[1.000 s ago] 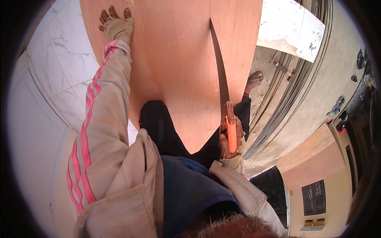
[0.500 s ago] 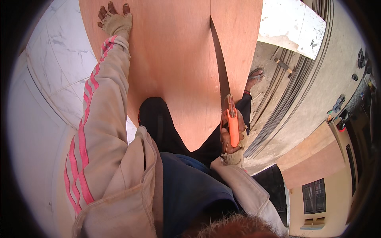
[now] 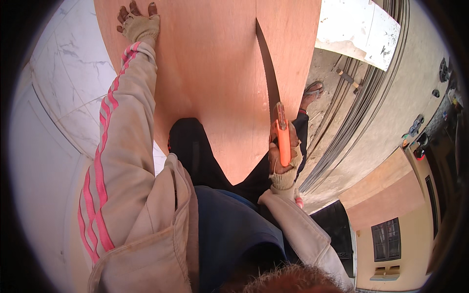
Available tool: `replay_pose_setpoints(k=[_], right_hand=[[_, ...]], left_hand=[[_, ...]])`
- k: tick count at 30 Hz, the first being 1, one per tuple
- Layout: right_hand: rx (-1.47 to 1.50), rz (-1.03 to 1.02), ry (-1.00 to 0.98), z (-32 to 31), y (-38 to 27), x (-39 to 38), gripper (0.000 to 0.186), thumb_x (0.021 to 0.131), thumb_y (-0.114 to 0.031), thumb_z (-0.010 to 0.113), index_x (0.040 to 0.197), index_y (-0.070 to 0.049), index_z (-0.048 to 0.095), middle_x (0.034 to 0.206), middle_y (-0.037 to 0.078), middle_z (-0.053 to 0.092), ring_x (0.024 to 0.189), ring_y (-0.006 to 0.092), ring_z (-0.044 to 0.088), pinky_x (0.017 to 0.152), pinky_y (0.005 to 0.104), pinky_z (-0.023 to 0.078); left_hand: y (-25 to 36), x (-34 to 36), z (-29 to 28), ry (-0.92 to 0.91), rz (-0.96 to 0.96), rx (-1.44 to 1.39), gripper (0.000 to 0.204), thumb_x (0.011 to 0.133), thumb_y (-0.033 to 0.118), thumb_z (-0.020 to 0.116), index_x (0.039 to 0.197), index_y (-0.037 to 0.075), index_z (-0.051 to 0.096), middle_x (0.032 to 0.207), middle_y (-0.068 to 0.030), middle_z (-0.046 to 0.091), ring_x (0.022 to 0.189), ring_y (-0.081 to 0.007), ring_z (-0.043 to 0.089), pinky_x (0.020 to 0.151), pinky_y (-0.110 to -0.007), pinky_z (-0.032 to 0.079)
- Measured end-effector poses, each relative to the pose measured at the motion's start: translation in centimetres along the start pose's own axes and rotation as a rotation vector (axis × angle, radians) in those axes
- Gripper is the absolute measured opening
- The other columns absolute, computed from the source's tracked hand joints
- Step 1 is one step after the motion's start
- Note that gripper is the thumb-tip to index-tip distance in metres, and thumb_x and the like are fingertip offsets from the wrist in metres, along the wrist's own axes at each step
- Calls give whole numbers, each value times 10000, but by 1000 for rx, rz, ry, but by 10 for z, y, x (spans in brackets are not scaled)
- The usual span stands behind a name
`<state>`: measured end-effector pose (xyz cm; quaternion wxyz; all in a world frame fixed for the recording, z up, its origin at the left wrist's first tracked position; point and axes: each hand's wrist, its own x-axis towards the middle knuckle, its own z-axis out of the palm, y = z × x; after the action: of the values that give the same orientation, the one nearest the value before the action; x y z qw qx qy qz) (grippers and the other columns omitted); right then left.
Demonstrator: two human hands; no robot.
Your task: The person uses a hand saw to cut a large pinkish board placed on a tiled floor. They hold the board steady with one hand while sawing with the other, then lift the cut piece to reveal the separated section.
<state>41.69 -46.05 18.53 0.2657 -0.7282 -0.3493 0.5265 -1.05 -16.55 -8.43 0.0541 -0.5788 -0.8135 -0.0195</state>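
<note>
A broad reddish-brown plywood sheet (image 3: 210, 73) lies before me, over my dark-trousered legs. My left hand (image 3: 140, 23), in a beige fingerless glove, rests flat on its far left part with the fingers spread. Gloved in the same way, my right hand (image 3: 286, 154) is wrapped round the orange handle of a handsaw (image 3: 269, 71). The dark toothed blade points away from me, its tip meeting the sheet at a thin straight line that runs along the wood. Part of my right palm is hidden by the handle.
Long thin metal rods (image 3: 359, 105) lie on the concrete floor to the right, with a hammer (image 3: 348, 79) across them. A white board (image 3: 359, 29) is at the far right. White marbled tiles (image 3: 78, 63) and a pale door (image 3: 44, 180) are on the left.
My right hand has moved the saw slightly away from me and a little left. My left hand still presses on the plywood.
</note>
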Motion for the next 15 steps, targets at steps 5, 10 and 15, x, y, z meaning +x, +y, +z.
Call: replay_pose_setpoints(k=[5, 10, 15], right_hand=[[-13, -100, 105, 36, -10, 73, 577, 878, 26, 673, 1443, 4, 559, 1175, 123, 716, 991, 181, 687, 865, 327, 558], [175, 81, 106, 1, 13, -35, 581, 919, 8, 679, 1475, -2, 507, 1255, 100, 665, 1073, 160, 658, 898, 294, 540], [107, 111, -53, 6, 6, 16, 698, 880, 32, 604, 1552, -38, 426, 1358, 76, 599, 1167, 163, 620, 988, 311, 516]], left_hand=[[0, 0, 8, 1, 2, 12, 840, 964, 676, 503, 1595, 128, 419, 1619, -208, 414, 1566, -328, 249, 1201, -597, 228], [25, 3, -21, -94, -553, -1513, 749, 989, 400, 596, 1636, 134, 329, 1703, -122, 260, 1571, -320, 230, 1240, -573, 253], [-24, 31, -88, -624, -1216, -2657, 774, 997, 442, 586, 1653, 148, 298, 1706, -112, 252, 1581, -312, 204, 1274, -524, 225]])
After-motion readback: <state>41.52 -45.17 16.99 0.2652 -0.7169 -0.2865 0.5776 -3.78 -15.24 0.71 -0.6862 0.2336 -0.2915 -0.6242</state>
